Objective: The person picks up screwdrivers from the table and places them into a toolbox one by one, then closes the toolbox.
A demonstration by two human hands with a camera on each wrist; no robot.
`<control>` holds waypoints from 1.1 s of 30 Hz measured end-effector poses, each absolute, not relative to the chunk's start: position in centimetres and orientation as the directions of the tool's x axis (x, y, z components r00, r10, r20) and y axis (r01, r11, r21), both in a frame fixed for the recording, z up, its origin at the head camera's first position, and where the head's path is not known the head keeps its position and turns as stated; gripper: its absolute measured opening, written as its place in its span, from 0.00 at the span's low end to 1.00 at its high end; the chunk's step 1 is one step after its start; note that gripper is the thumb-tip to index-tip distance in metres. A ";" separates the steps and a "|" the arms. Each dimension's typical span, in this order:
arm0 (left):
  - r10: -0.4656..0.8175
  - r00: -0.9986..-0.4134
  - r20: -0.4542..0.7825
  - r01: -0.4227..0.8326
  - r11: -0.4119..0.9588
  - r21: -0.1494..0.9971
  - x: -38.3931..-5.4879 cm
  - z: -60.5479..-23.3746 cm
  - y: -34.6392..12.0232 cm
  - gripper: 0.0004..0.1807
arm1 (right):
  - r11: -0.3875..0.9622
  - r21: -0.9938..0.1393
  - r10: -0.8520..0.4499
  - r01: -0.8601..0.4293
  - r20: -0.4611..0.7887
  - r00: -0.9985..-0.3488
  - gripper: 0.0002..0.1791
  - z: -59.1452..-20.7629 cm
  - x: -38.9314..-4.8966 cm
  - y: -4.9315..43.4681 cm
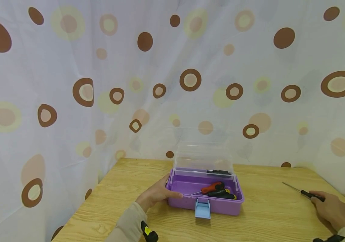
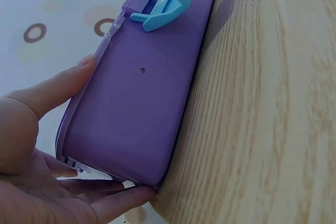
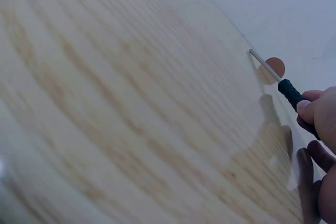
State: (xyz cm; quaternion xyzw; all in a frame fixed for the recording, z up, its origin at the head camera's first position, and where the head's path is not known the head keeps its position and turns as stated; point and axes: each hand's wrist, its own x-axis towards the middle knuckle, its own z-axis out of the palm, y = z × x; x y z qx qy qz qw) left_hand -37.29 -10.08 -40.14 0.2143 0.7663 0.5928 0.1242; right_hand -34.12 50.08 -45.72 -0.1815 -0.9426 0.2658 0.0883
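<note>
A purple toolbox [image 1: 184, 202] stands on the table with its clear lid [image 1: 204, 158] raised at the back. My left hand [image 1: 159, 192] grips its left end. In the left wrist view the thumb lies on the front rim of the toolbox [image 2: 134, 98] and the fingers bend around the end wall. Inside lie a red-and-black screwdriver [image 1: 211, 188] and black-and-yellow handles [image 1: 219, 192]. Out to the right, my right hand [image 1: 331, 209] holds a black-handled screwdriver [image 1: 306, 194] above the table, its shaft pointing away to the left. The handle's end is partly hidden by the fingers.
The light-blue latch [image 1: 202, 209] hangs down at the box's front. A dark tool [image 1: 219, 172] shows at the back of the box, by the lid. Wood-grain table [image 1: 269, 208] spreads between box and right hand; a dotted curtain [image 1: 172, 60] hangs behind and at the left.
</note>
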 end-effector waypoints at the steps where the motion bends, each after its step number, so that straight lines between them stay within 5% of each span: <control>1: 0.476 -0.877 0.064 0.181 0.206 0.962 -37.3 -40.1 -10.1 0.61 | 0.791 -0.535 0.395 0.298 0.074 -0.916 0.25 -45.7 -34.1 50.1; 14: 0.478 -0.876 0.058 0.177 0.208 0.962 -37.4 -40.2 -10.0 0.61 | 0.768 -0.581 0.390 0.268 0.093 -0.916 0.27 -45.1 -33.9 50.2; 22: 0.485 -0.873 0.047 0.158 0.191 0.969 -37.3 -40.2 -10.0 0.61 | 0.846 -0.521 0.292 0.112 0.279 -0.915 0.23 -44.5 -33.9 50.0; 33: 0.478 -0.875 0.068 0.189 0.210 0.959 -37.2 -40.1 -10.1 0.60 | 0.822 -0.567 0.251 0.042 0.295 -0.922 0.25 -43.7 -34.3 49.4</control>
